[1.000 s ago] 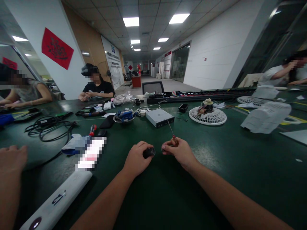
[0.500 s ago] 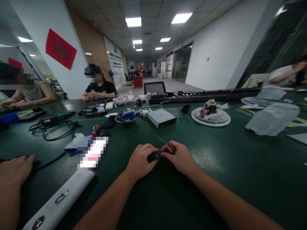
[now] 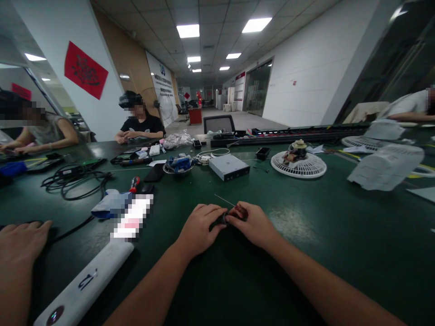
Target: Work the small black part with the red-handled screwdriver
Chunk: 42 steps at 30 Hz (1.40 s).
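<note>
Near the middle of the green table, my left hand (image 3: 203, 227) is closed around a small dark cylindrical part (image 3: 222, 218), mostly hidden by the fingers. Close beside it, my right hand (image 3: 253, 222) grips a screwdriver (image 3: 225, 199) with a reddish handle in its palm. The thin shaft points up and to the left, away from the dark part. Thumb and fingertips of the right hand touch the end of that part. Whether they pinch something small there is too fine to make out.
Beyond my hands lie a silver disc drive (image 3: 229, 167), a bowl of blue items (image 3: 179, 164) and a white fan grille (image 3: 299, 165). To the left are a glove (image 3: 112, 204), a white handled device (image 3: 84, 283) and another person's hand (image 3: 25, 240). Other people sit around the table.
My right hand has turned slightly, and the screwdriver's shaft tip sits a little lower and further left. My left hand still holds the dark part. At far left, the other person's hand shifted slightly right.
</note>
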Motion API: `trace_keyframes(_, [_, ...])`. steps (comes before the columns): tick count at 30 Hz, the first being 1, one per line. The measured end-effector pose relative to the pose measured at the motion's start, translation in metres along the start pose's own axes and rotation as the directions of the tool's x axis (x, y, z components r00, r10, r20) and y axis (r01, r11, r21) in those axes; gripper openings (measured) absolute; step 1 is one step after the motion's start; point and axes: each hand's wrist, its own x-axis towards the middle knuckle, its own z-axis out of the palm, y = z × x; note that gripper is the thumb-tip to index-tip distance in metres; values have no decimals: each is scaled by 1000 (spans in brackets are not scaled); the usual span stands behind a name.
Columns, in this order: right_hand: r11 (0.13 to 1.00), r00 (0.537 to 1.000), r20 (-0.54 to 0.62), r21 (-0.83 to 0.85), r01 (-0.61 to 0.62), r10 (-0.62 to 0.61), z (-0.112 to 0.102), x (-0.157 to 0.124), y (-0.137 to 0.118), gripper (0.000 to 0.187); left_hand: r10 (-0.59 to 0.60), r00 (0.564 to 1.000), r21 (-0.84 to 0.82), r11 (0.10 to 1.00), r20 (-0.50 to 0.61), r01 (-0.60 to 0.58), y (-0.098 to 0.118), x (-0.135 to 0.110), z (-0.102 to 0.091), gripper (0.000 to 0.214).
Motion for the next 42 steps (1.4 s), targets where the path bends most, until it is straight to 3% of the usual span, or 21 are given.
trace_keyframes(3, [997,1000,7,80,-2,2,-1,1,1,35,-1,1000,-18,1000,17,1,2,0,-2,40])
trace_keyframes(8, [978,989,148,204,-52,21,-9,3,3,45,4,996,-42,999,91,0,8,1,-7,40])
trace_keyframes(11, [1000,995,103,-7,-3,4,-12,1,0,40,19,993,-24,1000,119,-16,8,1,-6,41])
trace_keyframes(14, [966,996,30,-245,88,-83,-12,0,-4,34,17,993,-19,1000,121,-15,5,1,-5,39])
trace_keyframes(21, [924,995,0,-369,97,-104,-12,-1,-8,33,23,986,-30,999,167,-18,8,1,-6,40])
trace_keyframes(24, [938,995,26,-333,95,-91,-12,-3,-11,30,-19,992,-3,1000,126,19,10,3,-5,40])
trace_keyframes(28, [972,995,17,-210,103,-102,-13,-2,-11,34,-141,990,42,989,-7,141,3,4,-1,36])
trace_keyframes(34, [985,993,-40,-135,104,-110,-23,3,-2,26,-358,908,2,930,-219,367,-16,2,-1,31])
trace_keyframes(37, [972,986,-20,-172,160,-166,-24,3,-2,27,-396,891,-42,917,-222,397,-20,1,-3,30])
trace_keyframes(42, [945,981,48,-261,196,-190,-23,2,-6,27,-314,935,-76,949,-166,306,-17,1,-2,32])
